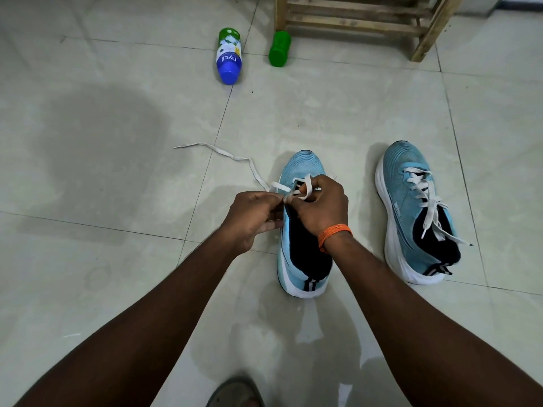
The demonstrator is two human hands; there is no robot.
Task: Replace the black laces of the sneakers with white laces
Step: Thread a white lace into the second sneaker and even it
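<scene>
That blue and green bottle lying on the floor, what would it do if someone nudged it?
The bottle lies on its side on smooth floor tiles, so it would probably roll if pushed sideways. It looks like plastic, so likely light and not fragile. How full it is cannot be seen, so its weight is a guess.

Both hands cover the middle eyelets of the nearer light-blue mesh sneaker (302, 168), the slatted wooden rack (361, 22) is chopped off up top, and the grey sandal (235, 392) barely peeks in.
</scene>
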